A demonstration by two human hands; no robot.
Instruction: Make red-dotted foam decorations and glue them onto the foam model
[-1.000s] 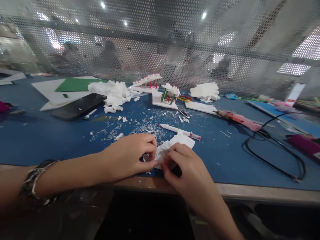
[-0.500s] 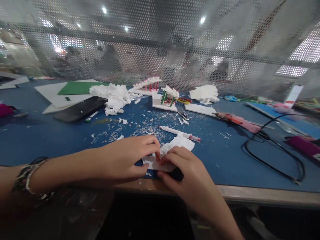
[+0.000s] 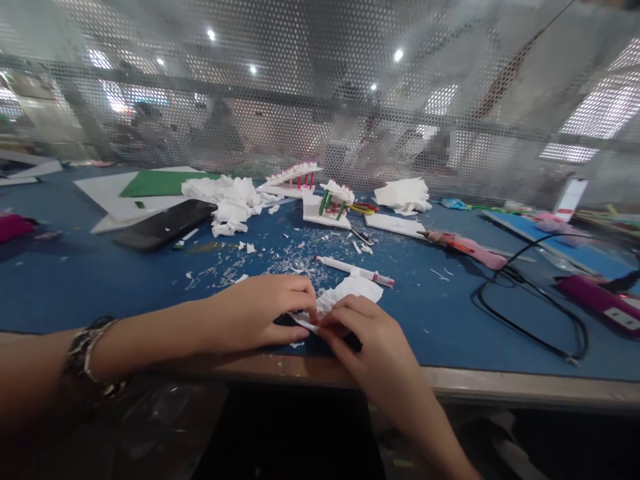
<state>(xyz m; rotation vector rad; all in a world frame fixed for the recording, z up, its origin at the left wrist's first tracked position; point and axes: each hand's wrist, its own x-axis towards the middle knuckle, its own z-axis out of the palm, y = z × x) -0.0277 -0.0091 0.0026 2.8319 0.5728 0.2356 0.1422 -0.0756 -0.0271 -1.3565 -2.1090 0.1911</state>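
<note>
At the lower center of the frame, the left hand [image 3: 260, 307] and the right hand [image 3: 373, 333] work at a crumpled white tissue [image 3: 353, 288], which rests on the blue mat [image 3: 430, 350] close to the table's front edge. Right hand: narrow, thumb and fingertips pinched on the near edge of the tissue. Left hand: fingers curled, fingertips at the same edge; whether its thumb also grips, I cannot tell from here. Compared with half a second ago, the near flap, then spread flat between the hands, now stands as a slim folded strip, and the left thumb has come closer to the right fingertips. The far part of the tissue remains fanned out. The marker [image 3: 350, 269] remains just beyond it. Unchanged at center right: the pink glue gun [image 3: 467, 248], lying beside its looped black cable [image 3: 530, 333].
</note>
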